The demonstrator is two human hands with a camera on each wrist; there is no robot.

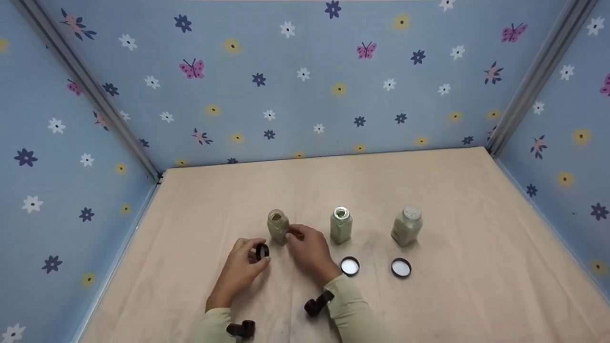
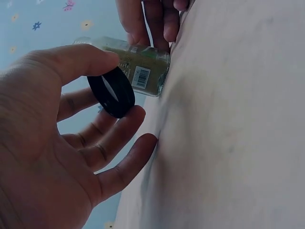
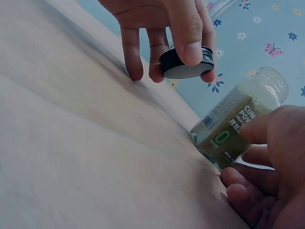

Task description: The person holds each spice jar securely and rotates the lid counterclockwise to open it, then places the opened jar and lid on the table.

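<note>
My left hand point(image 1: 243, 264) pinches a round black lid point(image 2: 112, 93) between thumb and fingers, held just off the left spice jar point(image 1: 278, 226). That jar is clear glass, uncapped and upright on the table, with greenish-brown powder and a printed label facing the right wrist camera. At its right side, my right hand point(image 1: 310, 250) holds it low down, thumb against the label and the other fingers curled close to the base. In the right wrist view, the lid's pale underside faces down while the jar's open mouth shows above my fingers.
A second uncapped jar point(image 1: 341, 226), with a torn silvery seal at its mouth, stands right of my hand. Farther right is a third jar point(image 1: 407, 226) with a whitish top. Two black lids point(image 1: 350, 266) point(image 1: 401, 268) lie with white insides up. Patterned walls point(image 1: 305, 95) enclose the cloth-covered table point(image 1: 467, 214).
</note>
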